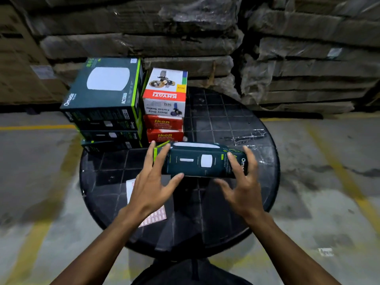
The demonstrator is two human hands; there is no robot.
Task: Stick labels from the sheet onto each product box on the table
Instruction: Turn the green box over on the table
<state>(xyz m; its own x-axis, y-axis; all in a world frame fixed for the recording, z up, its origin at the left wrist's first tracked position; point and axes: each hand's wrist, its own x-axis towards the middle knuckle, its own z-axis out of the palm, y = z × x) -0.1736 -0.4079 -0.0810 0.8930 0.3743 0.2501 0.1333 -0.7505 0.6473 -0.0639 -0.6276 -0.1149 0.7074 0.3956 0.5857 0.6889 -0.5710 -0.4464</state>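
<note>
Beyond both hands: wall of shrink-wrapped brown cartons, crinkled plastic, matte board.

Under our hands, the round black plastic table w/ a moulded grid top, glossy in patches.

Fwd-left of our left hand: stack of dark teal cardboard boxes w/ green edges, flat and wide. Just right of that stack, a white-and-red carton-sealer box on two small red boxes.

Between our hands: the dark teal rectangular box, smooth printed card, on edge, long axis running left-right across us. Left hand spread wide, fingers straight against the box's left end, thumb under the near bottom edge. Right hand likewise spread, fingers over the right end, thumb loose below. Neither hand curls tight round it; looks more like propping or turning than gripping.

Below and partly under the left hand/wrist: the white label sheet w/ rows of small pink-red labels, thin, flat on the table. Left hand's nearer it, so we'd judge that hand peels next.
</note>
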